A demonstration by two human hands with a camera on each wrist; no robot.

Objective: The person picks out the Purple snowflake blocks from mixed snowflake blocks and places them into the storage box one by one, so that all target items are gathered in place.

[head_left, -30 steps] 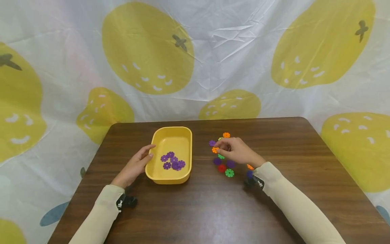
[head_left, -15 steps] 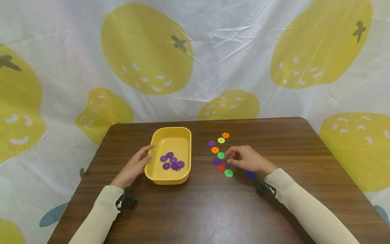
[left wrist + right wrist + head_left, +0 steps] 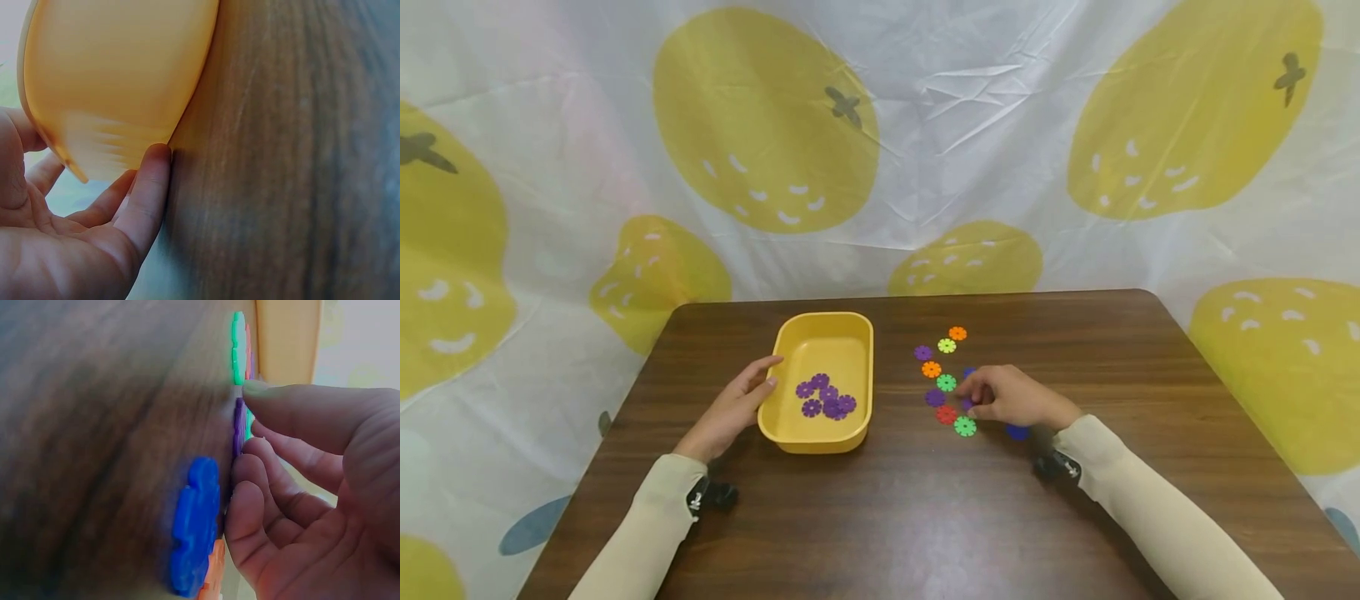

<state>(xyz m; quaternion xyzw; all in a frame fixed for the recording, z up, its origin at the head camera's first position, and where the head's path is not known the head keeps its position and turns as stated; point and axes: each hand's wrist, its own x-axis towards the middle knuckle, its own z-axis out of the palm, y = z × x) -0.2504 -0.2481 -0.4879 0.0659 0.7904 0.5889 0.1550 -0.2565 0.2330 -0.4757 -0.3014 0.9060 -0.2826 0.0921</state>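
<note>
My left hand [image 3: 726, 417] holds the left side of a yellow plastic tray [image 3: 867, 375]. In the left wrist view, fingertips touch the tray's outer wall [image 3: 119, 75] and the thumb is at its rim. Several purple snowflake discs [image 3: 812, 407] lie inside the tray. On the table, my right hand [image 3: 1018, 398] has bent fingers around a purple snowflake disc [image 3: 239, 428], thumb and fingertips on opposite sides of it; a firm grip cannot be seen. A green disc [image 3: 239, 350] is just beyond the thumb, and a blue disc [image 3: 197, 525] lies near the fingers.
Left of my right hand lie loose discs: orange [image 3: 957, 333], yellow-green [image 3: 947, 345], purple [image 3: 922, 353], red [image 3: 947, 414] and green [image 3: 965, 427], among others. They sit on a brown wooden table [image 3: 880, 517]. A fruit-patterned cloth [image 3: 970, 183] hangs behind.
My right hand has moved right and toward me from the orange disc, then lowered to the purple disc. The left hand and tray stay in place.
</note>
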